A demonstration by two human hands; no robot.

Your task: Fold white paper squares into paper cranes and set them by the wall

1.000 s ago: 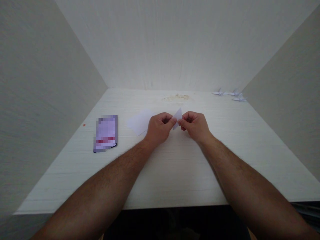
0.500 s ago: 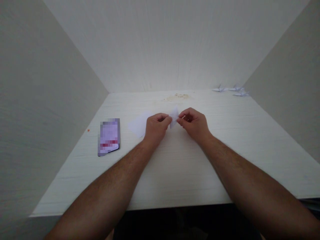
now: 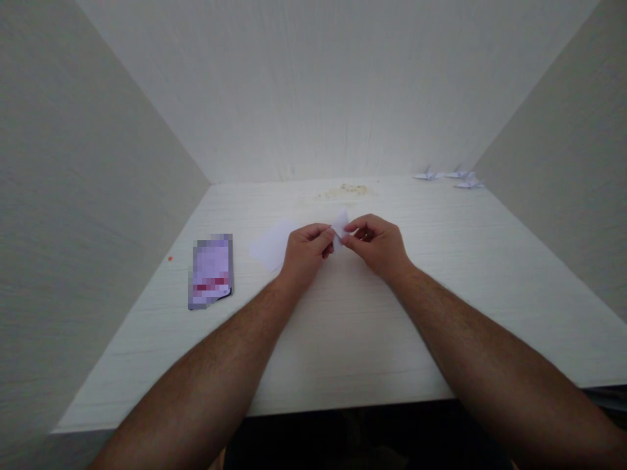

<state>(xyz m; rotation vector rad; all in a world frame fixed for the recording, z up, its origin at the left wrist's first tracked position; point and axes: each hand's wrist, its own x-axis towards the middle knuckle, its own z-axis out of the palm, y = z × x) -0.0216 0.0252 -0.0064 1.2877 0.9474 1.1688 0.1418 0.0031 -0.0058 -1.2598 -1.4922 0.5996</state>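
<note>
Folded white paper (image 3: pixel 341 220) between left hand (image 3: pixel 304 250), grip pinching its nine o'clock side, and right hand (image 3: pixel 381 243), grip pinching its three o'clock side, paper figures (image 3: pixel 469 185) at two o'clock on surface (image 3: pixel 347 326)

Both hands (image 3: pixel 304 250) pinching folded paper (image 3: pixel 341 222), white sheet (image 3: pixel 269 245) at left; paper figures (image 3: pixel 469 185) back right

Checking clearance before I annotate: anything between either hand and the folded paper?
Nothing visible. The left hand pinches the folded paper on its left side; the right hand is at its right edge, contact there hard to confirm. The white sheet lies left, partly hidden by the left hand, not between.
</note>
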